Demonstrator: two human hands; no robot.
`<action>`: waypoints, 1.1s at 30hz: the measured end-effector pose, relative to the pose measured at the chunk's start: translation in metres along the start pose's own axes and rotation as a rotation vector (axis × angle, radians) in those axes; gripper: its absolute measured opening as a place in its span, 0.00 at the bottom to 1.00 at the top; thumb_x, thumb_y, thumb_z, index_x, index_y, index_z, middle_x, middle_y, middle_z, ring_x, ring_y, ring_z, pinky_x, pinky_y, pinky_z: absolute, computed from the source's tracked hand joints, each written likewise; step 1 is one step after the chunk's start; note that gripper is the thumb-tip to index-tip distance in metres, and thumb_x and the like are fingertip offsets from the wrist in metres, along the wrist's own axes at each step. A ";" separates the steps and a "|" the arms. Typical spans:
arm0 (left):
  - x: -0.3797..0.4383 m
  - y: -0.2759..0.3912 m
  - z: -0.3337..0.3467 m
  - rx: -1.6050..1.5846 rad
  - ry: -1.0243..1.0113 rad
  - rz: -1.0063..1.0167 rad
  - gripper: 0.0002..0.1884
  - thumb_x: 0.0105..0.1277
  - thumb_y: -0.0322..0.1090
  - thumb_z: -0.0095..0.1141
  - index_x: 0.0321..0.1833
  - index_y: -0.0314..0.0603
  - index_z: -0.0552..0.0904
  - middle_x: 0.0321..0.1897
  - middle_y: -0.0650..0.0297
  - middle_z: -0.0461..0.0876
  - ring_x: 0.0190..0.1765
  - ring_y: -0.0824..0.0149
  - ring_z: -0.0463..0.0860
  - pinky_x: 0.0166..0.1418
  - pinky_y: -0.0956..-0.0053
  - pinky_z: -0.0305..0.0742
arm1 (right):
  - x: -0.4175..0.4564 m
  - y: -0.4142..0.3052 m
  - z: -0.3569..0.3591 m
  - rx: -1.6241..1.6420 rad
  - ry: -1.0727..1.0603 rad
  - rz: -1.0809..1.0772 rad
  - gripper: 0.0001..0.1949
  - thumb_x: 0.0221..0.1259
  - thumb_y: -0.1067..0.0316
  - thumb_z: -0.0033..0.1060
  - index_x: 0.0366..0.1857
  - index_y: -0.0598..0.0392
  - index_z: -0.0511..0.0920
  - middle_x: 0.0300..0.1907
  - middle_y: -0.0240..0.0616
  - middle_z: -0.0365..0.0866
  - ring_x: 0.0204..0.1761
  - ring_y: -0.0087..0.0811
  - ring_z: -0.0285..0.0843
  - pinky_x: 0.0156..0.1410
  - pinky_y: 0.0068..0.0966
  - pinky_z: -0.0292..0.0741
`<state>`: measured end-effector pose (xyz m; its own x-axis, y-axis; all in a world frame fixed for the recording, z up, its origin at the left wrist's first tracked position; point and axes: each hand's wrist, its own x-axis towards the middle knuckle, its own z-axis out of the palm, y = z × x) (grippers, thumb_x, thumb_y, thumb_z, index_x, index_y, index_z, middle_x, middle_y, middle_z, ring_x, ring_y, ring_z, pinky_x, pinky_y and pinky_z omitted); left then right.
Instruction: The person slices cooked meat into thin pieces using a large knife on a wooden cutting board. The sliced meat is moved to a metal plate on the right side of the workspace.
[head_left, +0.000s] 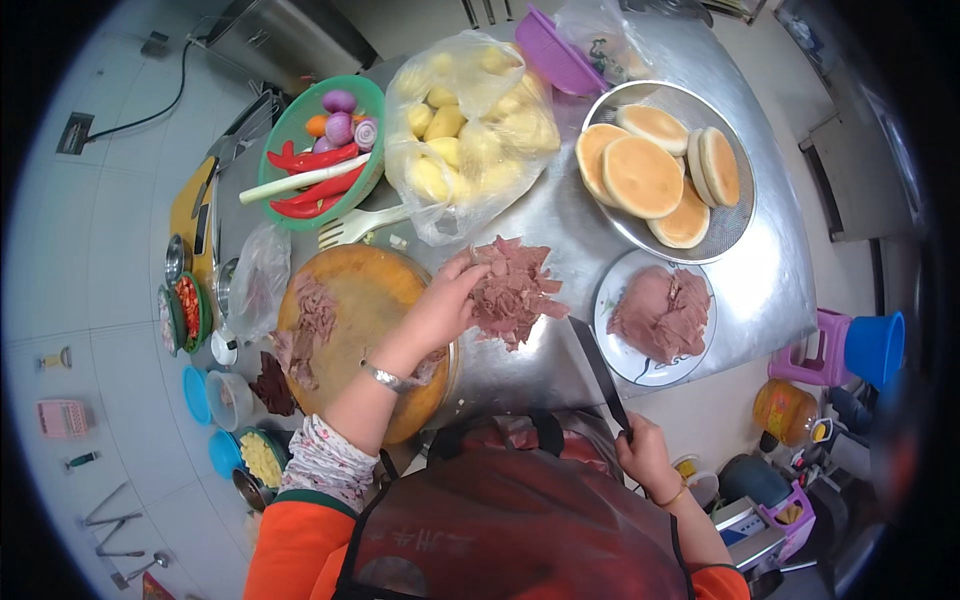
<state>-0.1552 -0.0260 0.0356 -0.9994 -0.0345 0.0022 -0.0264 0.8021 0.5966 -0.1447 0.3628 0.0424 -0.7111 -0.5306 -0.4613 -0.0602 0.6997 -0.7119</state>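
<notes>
My left hand (442, 300) is closed on a pile of thinly sliced cooked meat (514, 292), to the right of the round wooden chopping board (367, 292); its fingertips are partly hidden in the slices. More sliced meat (311, 322) lies at the board's left side, and some pieces lie under my left forearm. In my right hand (645, 450), by the table's near edge, is the handle of a knife (600, 367), its dark blade pointing up and left. Beyond the blade, a white patterned plate (615, 352) holds a larger portion of cooked meat (664, 315).
A metal strainer (739, 232) of round flatbreads stands behind the plate. Farther back are a plastic bag of peeled potatoes (465, 142), a green basket (270, 180) with peppers, onions and leek, and a purple basket (559, 56). A white slotted spatula (360, 225) lies behind the board.
</notes>
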 end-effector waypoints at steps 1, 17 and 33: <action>-0.003 0.000 -0.004 -0.113 -0.037 -0.079 0.25 0.61 0.17 0.52 0.62 0.41 0.76 0.59 0.49 0.76 0.61 0.49 0.77 0.65 0.64 0.73 | 0.004 -0.003 0.001 -0.005 -0.007 -0.017 0.17 0.52 0.76 0.54 0.49 0.64 0.78 0.37 0.62 0.80 0.40 0.62 0.79 0.48 0.48 0.77; -0.027 0.028 -0.023 0.317 0.006 0.006 0.21 0.59 0.25 0.53 0.57 0.36 0.75 0.66 0.46 0.69 0.68 0.45 0.70 0.63 0.58 0.76 | 0.060 -0.059 0.019 -0.109 -0.159 -0.163 0.16 0.51 0.77 0.54 0.46 0.67 0.78 0.32 0.62 0.79 0.34 0.61 0.78 0.41 0.46 0.76; -0.172 -0.043 0.010 -0.494 0.298 -0.515 0.38 0.58 0.33 0.71 0.70 0.36 0.66 0.61 0.50 0.67 0.66 0.53 0.68 0.72 0.63 0.63 | 0.090 -0.123 0.049 -0.190 -0.300 -0.344 0.18 0.53 0.75 0.55 0.50 0.68 0.78 0.38 0.60 0.81 0.40 0.59 0.80 0.46 0.47 0.77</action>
<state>0.0175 -0.0481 0.0018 -0.8133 -0.5469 -0.1985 -0.4036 0.2846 0.8695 -0.1672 0.2053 0.0628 -0.3959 -0.8412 -0.3684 -0.4023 0.5195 -0.7538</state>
